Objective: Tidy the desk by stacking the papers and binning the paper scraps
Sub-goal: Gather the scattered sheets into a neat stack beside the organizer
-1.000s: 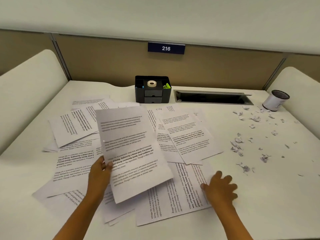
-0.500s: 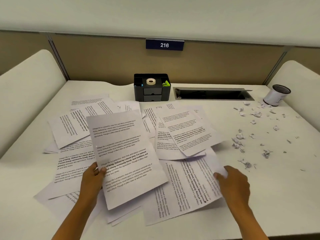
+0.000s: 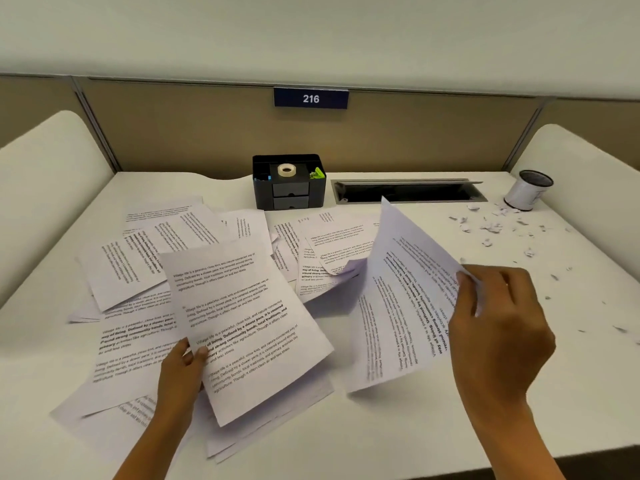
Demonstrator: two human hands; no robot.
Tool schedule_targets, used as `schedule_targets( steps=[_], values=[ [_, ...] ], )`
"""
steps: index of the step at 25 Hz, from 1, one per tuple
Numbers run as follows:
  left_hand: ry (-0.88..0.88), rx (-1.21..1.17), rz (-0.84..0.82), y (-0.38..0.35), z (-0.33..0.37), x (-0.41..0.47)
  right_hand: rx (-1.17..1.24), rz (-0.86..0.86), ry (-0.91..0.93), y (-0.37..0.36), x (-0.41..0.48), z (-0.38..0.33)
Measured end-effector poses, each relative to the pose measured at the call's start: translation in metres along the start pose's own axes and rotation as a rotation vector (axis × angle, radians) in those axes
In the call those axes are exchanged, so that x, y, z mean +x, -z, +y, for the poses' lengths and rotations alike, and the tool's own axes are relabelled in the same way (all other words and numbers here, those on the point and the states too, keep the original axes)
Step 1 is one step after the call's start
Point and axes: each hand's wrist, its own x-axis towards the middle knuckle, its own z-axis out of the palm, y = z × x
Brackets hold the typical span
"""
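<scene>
A white desk (image 3: 450, 431) is filling the view. A tan partition (image 3: 207, 136) is closing it in at the back and carrying a blue plate reading 216 (image 3: 311, 98), and curved white side panels (image 3: 52, 195) are rising at either end. Against the partition a black organiser (image 3: 289, 192) is standing with a tape roll (image 3: 286, 170) on top, just beside a cable slot (image 3: 408, 192).

The left hand (image 3: 180, 372) is pinching the left sheet (image 3: 242, 317) at its near left edge. Its thumb (image 3: 202, 351) is pressing on the printed face and the other fingers are hiding beneath. The sheet is reaching away beyond the thumb, raised above the loose papers (image 3: 135, 268) lying overlapped under and around those fingers.

The right hand (image 3: 498, 337) is pinching the right sheet (image 3: 401, 306) by its right edge with curled fingers. The page is hanging tilted and bowed on the inner side of the fingers, far corner up. Paper scraps (image 3: 491, 226) are lying scattered well beyond the right fingertips, near a white cup (image 3: 524, 195).
</scene>
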Motion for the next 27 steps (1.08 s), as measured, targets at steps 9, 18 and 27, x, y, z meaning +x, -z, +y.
schedule_targets(
  steps=[9,18,27],
  values=[
    [-0.007,-0.036,0.0,-0.003,0.0,-0.005,0.159,0.211,0.194,0.01,0.032,-0.032],
    [-0.037,-0.032,-0.019,-0.023,0.001,-0.016,0.708,-0.096,-0.553,-0.077,0.01,-0.047],
    [0.013,-0.062,0.042,-0.027,-0.004,-0.013,0.906,-0.101,-1.096,-0.102,-0.006,-0.043]
  ],
)
